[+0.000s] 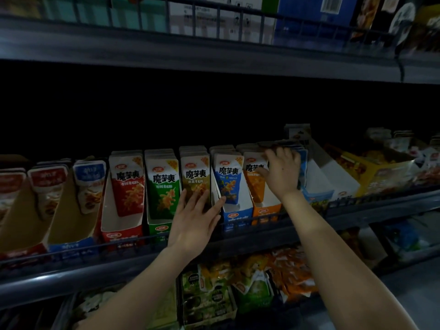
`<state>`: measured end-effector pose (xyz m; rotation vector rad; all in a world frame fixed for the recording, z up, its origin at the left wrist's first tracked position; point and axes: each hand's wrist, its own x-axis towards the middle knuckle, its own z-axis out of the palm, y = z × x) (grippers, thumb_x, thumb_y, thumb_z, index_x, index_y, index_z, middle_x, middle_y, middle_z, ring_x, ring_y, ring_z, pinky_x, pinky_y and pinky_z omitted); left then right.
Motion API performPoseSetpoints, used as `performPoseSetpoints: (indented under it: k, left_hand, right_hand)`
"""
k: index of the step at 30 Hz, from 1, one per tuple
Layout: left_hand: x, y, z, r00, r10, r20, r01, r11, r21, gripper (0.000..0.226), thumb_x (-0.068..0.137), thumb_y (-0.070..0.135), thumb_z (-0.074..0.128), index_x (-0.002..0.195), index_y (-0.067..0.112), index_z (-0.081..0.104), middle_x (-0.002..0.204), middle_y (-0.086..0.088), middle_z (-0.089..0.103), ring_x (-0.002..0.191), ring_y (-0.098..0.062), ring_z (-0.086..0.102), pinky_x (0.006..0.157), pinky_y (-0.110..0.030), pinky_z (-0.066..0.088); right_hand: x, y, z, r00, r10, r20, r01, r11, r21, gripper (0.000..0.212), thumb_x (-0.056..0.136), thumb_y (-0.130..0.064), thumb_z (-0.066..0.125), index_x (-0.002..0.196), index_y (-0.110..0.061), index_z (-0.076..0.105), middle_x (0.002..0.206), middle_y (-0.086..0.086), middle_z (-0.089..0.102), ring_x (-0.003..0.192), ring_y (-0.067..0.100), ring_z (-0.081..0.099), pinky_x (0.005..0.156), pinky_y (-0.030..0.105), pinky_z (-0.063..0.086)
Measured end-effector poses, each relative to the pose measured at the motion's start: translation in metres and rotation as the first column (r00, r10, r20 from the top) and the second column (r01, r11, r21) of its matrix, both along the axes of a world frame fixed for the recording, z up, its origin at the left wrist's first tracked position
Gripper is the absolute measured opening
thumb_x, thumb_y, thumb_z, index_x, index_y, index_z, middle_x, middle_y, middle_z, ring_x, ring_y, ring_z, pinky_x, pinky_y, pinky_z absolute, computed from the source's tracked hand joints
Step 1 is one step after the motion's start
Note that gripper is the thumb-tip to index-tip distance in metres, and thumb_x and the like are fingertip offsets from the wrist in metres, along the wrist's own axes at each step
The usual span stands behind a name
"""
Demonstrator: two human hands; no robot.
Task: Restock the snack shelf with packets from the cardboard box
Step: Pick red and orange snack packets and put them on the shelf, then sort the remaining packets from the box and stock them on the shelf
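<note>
Packets stand in neat files along the snack shelf (119, 248), each file in its own cardboard display tray tilted towards the aisle. From left to right I can pick out a red packet (129, 184), a green packet (165, 186), an olive packet (195, 177), a blue packet (228, 179) and an orange packet (253, 177), all upright and facing out, with more of the same kind lined up behind each one.

The person reaches in with both bare arms. The left hand (192, 220) lies flat against the lower front of the olive packet and its tray, fingers straight and fanned, one fingertip reaching across to the bottom of the blue packet; it grasps nothing. The right hand (282, 173) is higher and further right, just beside the orange packet. Its fingers bend over the tops of a row of dark packets (292, 146) in the next tray along, and the thumb stretches out across the orange packet. The light is poor there, and I cannot tell whether the hand clasps those packets or only presses on them.

Further right sits a white tray (319, 177), then a yellow carton (381, 172). Overhead, the upper shelf (214, 55) carries large boxes behind a wire rail. Below the snack shelf lies a heap of orange packets (288, 275), close to others in green.
</note>
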<state>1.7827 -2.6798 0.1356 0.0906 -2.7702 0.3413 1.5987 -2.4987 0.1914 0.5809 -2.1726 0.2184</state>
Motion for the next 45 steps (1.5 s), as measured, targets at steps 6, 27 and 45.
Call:
performPoseSetpoints:
  k: [6, 27, 45]
  left_hand:
    - [0.022, -0.004, 0.003, 0.97, -0.122, -0.211, 0.164, 0.966, 0.198, 0.041, 0.096, 0.031, 0.046, 0.135, 0.026, 0.052, 0.129, -0.012, 0.061, 0.124, -0.035, 0.053, 0.113, -0.047, 0.027]
    - [0.398, -0.084, -0.236, 0.787, 0.546, 0.286, -0.559, 0.436, 0.706, 0.024, 0.086, 0.011, 0.061, 0.107, 0.002, 0.065, 0.105, -0.024, 0.064, 0.093, -0.044, 0.058, 0.077, -0.047, 0.045]
    - [0.435, -0.078, -0.323, 0.709, 0.516, 0.481, -0.413, -0.25, 0.876, 0.055, 0.093, -0.011, 0.046, 0.131, 0.029, 0.045, 0.079, 0.03, 0.068, 0.073, 0.014, 0.061, 0.067, -0.002, 0.044]
  right_hand:
    - [0.051, 0.025, -0.002, 0.995, 0.097, 0.004, -0.095, 0.984, -0.148, 0.041, 0.074, -0.025, 0.078, 0.111, -0.012, 0.066, 0.098, 0.012, 0.066, 0.093, 0.034, 0.06, 0.08, 0.042, 0.039]
    - [0.368, -0.065, -0.242, 0.279, 0.18, 0.943, -0.579, 0.815, 0.016, 0.026, 0.096, -0.032, 0.052, 0.119, -0.024, 0.061, 0.121, -0.005, 0.06, 0.116, 0.014, 0.054, 0.088, 0.026, 0.045]
    - [0.441, -0.128, -0.441, 0.0, -0.113, 0.994, -0.117, 0.987, 0.112, 0.054, 0.084, -0.036, 0.069, 0.129, -0.014, 0.051, 0.107, 0.009, 0.068, 0.096, 0.028, 0.065, 0.072, 0.031, 0.048]
